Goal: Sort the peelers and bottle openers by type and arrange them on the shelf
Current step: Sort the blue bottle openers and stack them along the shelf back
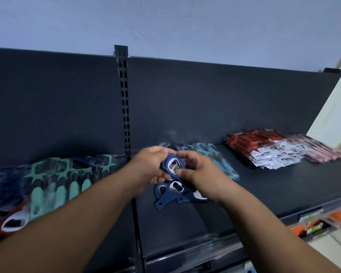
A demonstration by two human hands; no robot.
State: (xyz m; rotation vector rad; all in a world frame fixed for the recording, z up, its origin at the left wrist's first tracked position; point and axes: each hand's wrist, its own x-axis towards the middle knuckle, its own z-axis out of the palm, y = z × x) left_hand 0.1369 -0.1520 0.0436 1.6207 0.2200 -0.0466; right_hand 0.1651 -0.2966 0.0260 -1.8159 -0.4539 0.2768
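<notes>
Head view, looking down at the dark shelf (264, 184), shows the sorting well begun but not finished. Both hands meet over the middle of it: the left hand (154, 166) and the right hand (197, 170) are closed together on one blue bottle opener (172, 164), fingers pinching its rim from either side, held just above a small cluster of blue bottle openers (173, 192) lying on the shelf. My guess is that this one is about to join that cluster.

Done so far, as I read it: to the right sits a neat stack of red packaged peelers (252, 142) with white labels, and just beside it a row of pink packaged ones (319, 148). Behind the hands lies a light blue group (215, 156), probably peelers, though blur makes that uncertain.

Left to do: the mixed heap at the far left (53, 182), where teal peelers overlap dark blue pieces, with a red bottle opener (12, 223) at the near edge. That pile looks unsorted.

Little stands in the way. The slotted upright (124, 107) divides the back panel, and its seam runs down past the left forearm, so the heap and the sorted groups lie on separate bays. Orange packets (339, 217) show on a lower level, well apart.
</notes>
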